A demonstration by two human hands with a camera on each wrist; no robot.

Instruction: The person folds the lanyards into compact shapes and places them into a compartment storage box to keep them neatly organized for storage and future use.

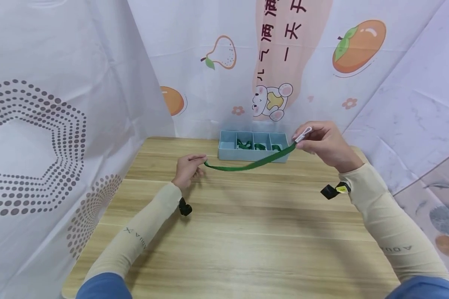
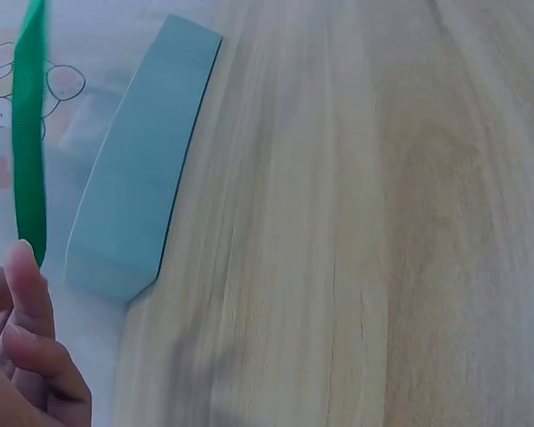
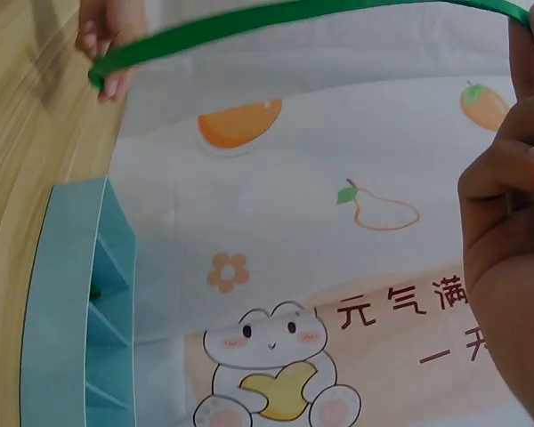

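A green ribbon (image 1: 243,167) hangs in a shallow sag above the table between both hands. My left hand (image 1: 188,169) pinches one end between thumb and fingertips; in the left wrist view the ribbon (image 2: 28,133) rises from those fingertips. My right hand (image 1: 323,143), higher up, pinches the other end, where a small white looped piece (image 1: 304,135) sticks out past the fingers. Behind the ribbon stands a light blue divided box (image 1: 228,155), with coiled green ribbons (image 1: 244,144) in three of its compartments. The leftmost compartment shows no ribbon.
The box stands at the back of the wood-grain table (image 1: 224,232), near a white printed cloth (image 1: 194,25) hanging behind it. Another patterned cloth (image 1: 33,137) hangs on the left. A black wrist device (image 1: 185,207) sits on the left wrist, another (image 1: 330,191) on the right.
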